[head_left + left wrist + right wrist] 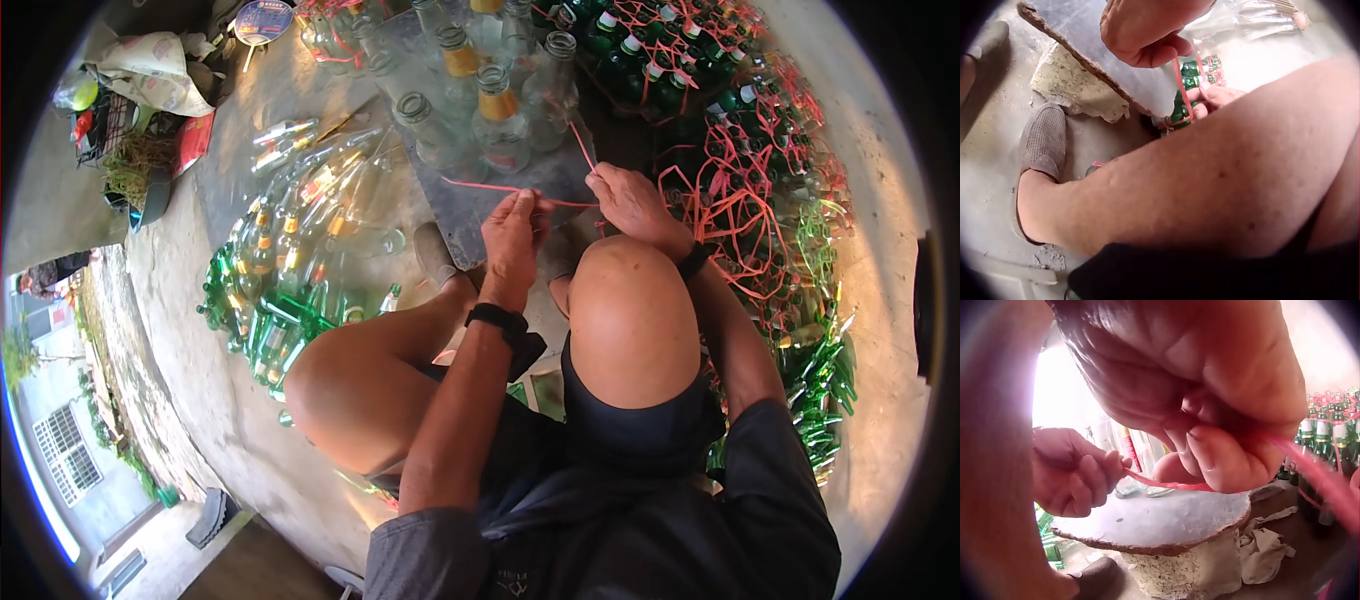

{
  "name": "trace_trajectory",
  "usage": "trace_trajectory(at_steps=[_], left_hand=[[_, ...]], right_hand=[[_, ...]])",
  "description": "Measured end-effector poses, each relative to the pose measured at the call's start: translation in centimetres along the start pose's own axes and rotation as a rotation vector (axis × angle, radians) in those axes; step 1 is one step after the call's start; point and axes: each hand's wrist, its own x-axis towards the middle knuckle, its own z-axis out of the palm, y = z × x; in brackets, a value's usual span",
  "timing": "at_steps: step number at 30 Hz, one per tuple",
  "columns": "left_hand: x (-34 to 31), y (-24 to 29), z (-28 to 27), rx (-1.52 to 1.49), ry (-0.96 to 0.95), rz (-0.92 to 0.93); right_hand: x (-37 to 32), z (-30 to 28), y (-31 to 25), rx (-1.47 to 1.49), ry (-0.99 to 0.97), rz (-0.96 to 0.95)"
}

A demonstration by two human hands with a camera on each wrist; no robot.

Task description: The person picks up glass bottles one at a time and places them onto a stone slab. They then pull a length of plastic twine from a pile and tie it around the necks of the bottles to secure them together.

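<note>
Red plastic string (490,187) runs taut between the two hands, just above the near edge of the grey slab (470,225). The left hand (515,232) pinches one end between its thumb and curled fingers. The right hand (628,198) has its grip closed on the other part, thumb pressing the strand against the forefinger, as the right wrist view shows close up. A further stretch rises from the right hand toward the clear bottles (498,122) standing on the slab. This step probably goes best with both pinches firm and the pull even, so the thin strand neither slips nor snaps. Tied green bottles (740,150) stand off the slab's right edge, and loose bottles (300,260) lie off its left. The raised knee (630,320) hides the slab's near corner. Whether the string is knotted or looped round a bottle neck cannot be made out.
</note>
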Motion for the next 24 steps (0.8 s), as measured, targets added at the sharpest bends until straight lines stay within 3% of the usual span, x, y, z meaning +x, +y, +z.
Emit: trace_trajectory(at_steps=[7, 10, 16, 18, 22, 24], left_hand=[[0.2, -0.8, 4.8, 0.045, -0.105, -0.044], [1.1, -1.0, 5.8, -0.019, -0.103, 0.006], [3.0, -0.9, 7.2, -0.118, -0.13, -0.003], [3.6, -1.3, 6.8, -0.15, -0.144, -0.027], [3.9, -1.9, 6.5, -0.239, -0.138, -0.069], [4.5, -2.1, 6.3, -0.218, -0.126, -0.063]], right_hand=[[-1.8, -1.4, -0.1, -0.045, 0.015, 0.045], [-2.3, -1.2, 0.6, 0.091, 0.057, -0.01], [-2.8, -0.8, 0.7, 0.283, -0.088, 0.104], [-2.8, -0.6, 1.0, 0.39, -0.218, 0.134], [-2.7, -0.8, 1.4, 0.416, -0.297, 0.068], [-2.3, -1.1, 1.9, 0.539, -0.411, 0.344]])
